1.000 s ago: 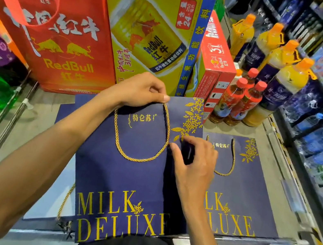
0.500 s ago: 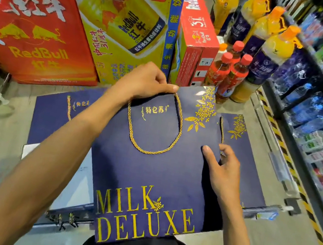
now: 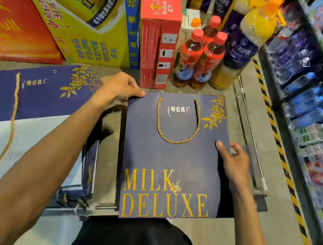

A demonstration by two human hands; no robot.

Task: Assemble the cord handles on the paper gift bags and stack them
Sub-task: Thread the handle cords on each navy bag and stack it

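Observation:
A navy gift bag [image 3: 170,163] printed MILK DELUXE lies flat in front of me, a gold cord handle [image 3: 174,141] looped on its face. My left hand [image 3: 119,89] pinches the bag's top left corner. My right hand [image 3: 233,163] holds its right edge, thumb on the face and fingers curled at the edge. What lies under this bag is hidden. To the left lies a stack of flat navy bags [image 3: 37,98] with a loose gold cord [image 3: 13,118] draped over it and a white sheet [image 3: 22,147] on the near part.
Red and yellow drink cartons [image 3: 79,10] stand along the back. Red-capped bottles [image 3: 198,57] and orange juice bottles [image 3: 251,34] stand behind the bag. A shelf of bottles [image 3: 315,102] runs down the right side, with a yellow-black floor stripe [image 3: 278,138] before it.
Both hands have carried the bag with the handle to the right, over the spot where another bag lay. The stack on the left has come into full view.

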